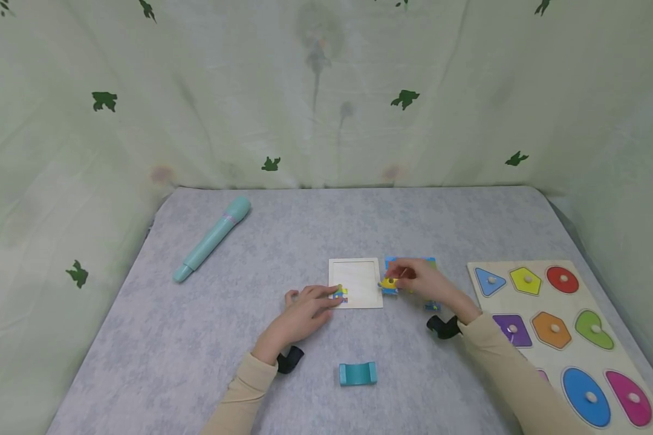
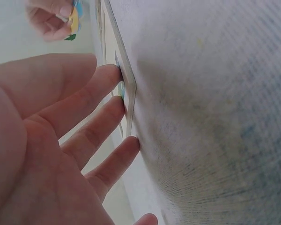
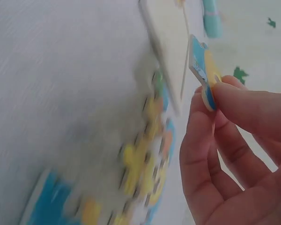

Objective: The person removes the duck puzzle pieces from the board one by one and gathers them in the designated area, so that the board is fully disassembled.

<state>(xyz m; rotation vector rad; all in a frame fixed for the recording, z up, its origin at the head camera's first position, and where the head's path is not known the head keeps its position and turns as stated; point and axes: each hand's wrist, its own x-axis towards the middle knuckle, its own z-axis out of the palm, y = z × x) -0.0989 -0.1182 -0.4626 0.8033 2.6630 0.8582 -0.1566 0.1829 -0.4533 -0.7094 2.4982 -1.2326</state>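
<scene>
A white puzzle tray with a raised rim lies flat at mid-table, one small colourful jigsaw piece in its near left corner. My left hand rests its fairly straight fingertips on that corner; in the left wrist view the fingers reach the tray's edge. My right hand pinches a blue and yellow jigsaw piece between thumb and fingers, raised beside the tray's right edge. Beneath this hand lie more jigsaw pieces, partly hidden by it in the head view.
A wooden shape board with knobbed pieces stands at the right, partly under my right sleeve. A teal curved block lies near the front. Back left is a teal microphone-shaped tube. A pale curtain hangs behind the table.
</scene>
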